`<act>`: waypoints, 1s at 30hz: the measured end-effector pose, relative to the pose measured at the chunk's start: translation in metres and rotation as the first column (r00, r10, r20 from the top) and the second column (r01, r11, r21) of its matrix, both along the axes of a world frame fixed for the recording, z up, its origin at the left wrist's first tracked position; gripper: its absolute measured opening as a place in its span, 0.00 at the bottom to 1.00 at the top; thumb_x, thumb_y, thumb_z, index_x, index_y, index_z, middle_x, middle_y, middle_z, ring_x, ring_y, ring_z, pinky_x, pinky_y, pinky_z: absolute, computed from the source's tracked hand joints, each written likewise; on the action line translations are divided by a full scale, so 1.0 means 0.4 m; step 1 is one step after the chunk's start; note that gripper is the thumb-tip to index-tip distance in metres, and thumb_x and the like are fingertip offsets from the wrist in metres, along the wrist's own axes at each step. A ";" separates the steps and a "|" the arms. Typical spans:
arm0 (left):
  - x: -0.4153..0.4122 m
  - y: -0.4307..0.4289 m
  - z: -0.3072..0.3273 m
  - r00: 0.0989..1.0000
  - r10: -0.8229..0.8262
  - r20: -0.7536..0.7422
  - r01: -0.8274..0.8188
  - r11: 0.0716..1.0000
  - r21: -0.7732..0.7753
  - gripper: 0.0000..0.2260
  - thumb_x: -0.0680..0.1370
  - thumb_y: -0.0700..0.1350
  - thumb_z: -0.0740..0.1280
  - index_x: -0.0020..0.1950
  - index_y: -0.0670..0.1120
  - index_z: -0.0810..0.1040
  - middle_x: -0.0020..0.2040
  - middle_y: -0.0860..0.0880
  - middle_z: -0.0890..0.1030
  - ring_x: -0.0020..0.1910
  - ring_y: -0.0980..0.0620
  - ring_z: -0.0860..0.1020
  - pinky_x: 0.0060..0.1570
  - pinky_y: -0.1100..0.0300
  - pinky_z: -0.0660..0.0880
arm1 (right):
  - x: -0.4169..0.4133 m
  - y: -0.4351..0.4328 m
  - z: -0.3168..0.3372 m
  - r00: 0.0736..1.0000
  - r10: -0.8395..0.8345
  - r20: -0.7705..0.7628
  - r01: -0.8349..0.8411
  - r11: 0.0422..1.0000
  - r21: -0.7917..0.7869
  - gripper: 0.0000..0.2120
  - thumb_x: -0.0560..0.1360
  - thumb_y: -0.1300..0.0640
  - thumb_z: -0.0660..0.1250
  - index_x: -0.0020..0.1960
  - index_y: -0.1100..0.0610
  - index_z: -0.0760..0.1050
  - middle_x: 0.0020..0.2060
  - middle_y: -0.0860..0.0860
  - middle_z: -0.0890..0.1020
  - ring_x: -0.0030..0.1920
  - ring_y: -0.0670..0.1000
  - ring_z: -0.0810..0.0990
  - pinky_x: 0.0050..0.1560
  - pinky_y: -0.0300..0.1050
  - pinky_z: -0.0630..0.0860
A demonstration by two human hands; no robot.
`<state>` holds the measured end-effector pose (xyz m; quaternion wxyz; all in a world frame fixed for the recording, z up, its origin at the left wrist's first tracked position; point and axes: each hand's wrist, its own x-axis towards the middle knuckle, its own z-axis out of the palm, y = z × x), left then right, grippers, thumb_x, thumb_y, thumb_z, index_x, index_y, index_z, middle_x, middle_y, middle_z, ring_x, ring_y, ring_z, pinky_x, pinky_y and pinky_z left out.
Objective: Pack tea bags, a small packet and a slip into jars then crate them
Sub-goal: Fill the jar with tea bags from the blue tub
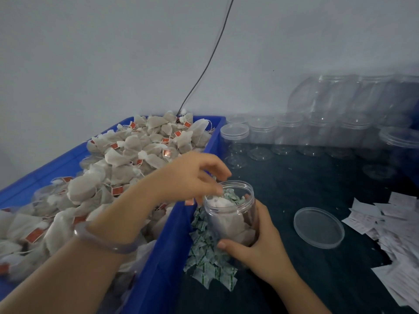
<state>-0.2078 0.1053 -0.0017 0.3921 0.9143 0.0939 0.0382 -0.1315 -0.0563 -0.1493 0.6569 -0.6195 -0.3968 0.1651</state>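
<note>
A clear plastic jar [229, 214] stood open mid-scene, just right of a blue crate [167, 245] heaped with tea bags [127, 155]. The right hand [260, 245] gripped its near wall. The left hand [188, 175] hovered at its mouth, fingers curled down; whether they pinched a bag was unclear. The jar looked light and slippery, best held round its wall; the bags looked soft and limp.

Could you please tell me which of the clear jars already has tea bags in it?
The open jar that the right hand holds beside the blue crate; the jars along the wall stand empty.
</note>
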 end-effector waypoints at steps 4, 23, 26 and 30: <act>-0.030 0.078 0.034 0.909 0.278 0.311 -0.262 0.961 -0.092 0.11 0.78 0.35 0.67 0.48 0.53 0.80 0.48 0.54 0.84 0.45 0.57 0.84 0.37 0.69 0.78 | -0.005 0.002 -0.004 1.000 0.019 0.015 -0.019 1.000 -0.006 0.41 0.56 0.45 0.81 0.59 0.22 0.64 0.60 0.29 0.76 0.61 0.34 0.75 0.51 0.25 0.72; -0.003 0.023 -0.015 0.943 -0.038 -0.330 0.144 0.941 0.305 0.25 0.73 0.41 0.74 0.66 0.55 0.71 0.51 0.58 0.82 0.37 0.63 0.79 0.44 0.64 0.77 | -0.009 0.002 0.001 0.998 0.020 0.062 -0.024 0.998 0.057 0.42 0.57 0.49 0.82 0.61 0.23 0.65 0.61 0.32 0.77 0.62 0.36 0.76 0.53 0.27 0.73; -0.008 0.029 0.002 0.976 0.059 -0.210 0.034 0.911 0.412 0.12 0.74 0.43 0.73 0.50 0.58 0.76 0.39 0.59 0.81 0.35 0.68 0.77 0.37 0.72 0.71 | -0.005 -0.002 0.004 0.999 0.001 0.053 -0.004 0.998 0.070 0.40 0.56 0.48 0.81 0.59 0.23 0.66 0.61 0.32 0.77 0.61 0.36 0.76 0.52 0.27 0.73; -0.026 0.013 0.021 0.985 0.001 0.172 -0.037 0.978 0.205 0.12 0.74 0.38 0.72 0.43 0.57 0.81 0.39 0.57 0.83 0.40 0.64 0.81 0.41 0.73 0.75 | -0.006 -0.001 0.008 0.999 0.007 0.050 -0.011 0.998 0.065 0.41 0.57 0.48 0.81 0.61 0.24 0.66 0.62 0.32 0.76 0.62 0.36 0.76 0.53 0.27 0.73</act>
